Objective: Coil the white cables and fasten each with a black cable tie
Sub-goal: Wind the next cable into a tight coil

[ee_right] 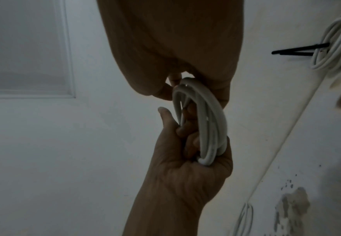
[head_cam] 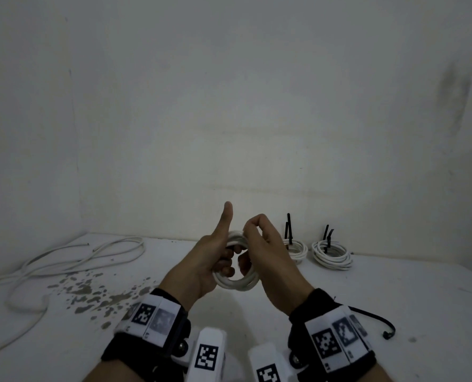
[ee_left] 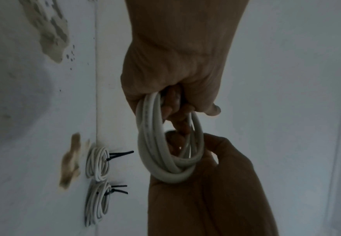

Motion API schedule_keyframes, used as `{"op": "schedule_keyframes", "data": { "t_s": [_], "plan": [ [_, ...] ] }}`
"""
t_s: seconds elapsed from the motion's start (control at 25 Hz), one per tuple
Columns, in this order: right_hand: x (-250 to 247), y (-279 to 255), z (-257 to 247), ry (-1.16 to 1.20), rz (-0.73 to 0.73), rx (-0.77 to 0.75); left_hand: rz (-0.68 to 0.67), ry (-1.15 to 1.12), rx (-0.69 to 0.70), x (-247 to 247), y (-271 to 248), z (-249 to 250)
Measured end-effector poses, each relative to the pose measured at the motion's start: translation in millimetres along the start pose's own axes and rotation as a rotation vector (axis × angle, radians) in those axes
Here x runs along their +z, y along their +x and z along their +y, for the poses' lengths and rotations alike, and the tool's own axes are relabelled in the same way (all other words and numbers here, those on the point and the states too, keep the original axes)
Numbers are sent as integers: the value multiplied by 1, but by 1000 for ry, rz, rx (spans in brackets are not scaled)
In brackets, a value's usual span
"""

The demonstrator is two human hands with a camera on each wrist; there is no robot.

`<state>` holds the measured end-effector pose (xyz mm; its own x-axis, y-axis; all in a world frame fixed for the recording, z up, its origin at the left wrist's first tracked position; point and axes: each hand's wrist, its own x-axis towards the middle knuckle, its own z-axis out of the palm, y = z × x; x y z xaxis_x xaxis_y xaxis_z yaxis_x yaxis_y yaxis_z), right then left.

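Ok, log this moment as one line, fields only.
coil: held by both hands, untied | left hand: grips coil | right hand: grips coil | tied coils: two, by wall | loose cable: uncoiled, left

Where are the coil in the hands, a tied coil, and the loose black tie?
coil (head_cam: 236, 283), head view, on its lower curve between the hands.
tied coil (head_cam: 331, 255), head view, on its white loops.
loose tie (head_cam: 378, 317), head view, on its curved strap.

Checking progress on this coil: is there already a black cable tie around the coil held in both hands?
No: the held coil shows only bare white loops between the left hand and right hand.
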<state>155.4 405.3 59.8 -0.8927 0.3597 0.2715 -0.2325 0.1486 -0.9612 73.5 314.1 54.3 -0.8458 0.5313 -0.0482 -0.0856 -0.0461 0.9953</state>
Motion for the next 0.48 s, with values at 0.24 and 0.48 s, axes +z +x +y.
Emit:
{"op": "schedule_keyframes", "data": {
  "t_s": [0.24,0.48],
  "plan": [
    [-22,5,-3,-683,-119,-239,76,203,27,6,2,-2],
    [-22,11,7,-1125,-194,-488,9,152,-46,-5,5,-3]
  ]
}}
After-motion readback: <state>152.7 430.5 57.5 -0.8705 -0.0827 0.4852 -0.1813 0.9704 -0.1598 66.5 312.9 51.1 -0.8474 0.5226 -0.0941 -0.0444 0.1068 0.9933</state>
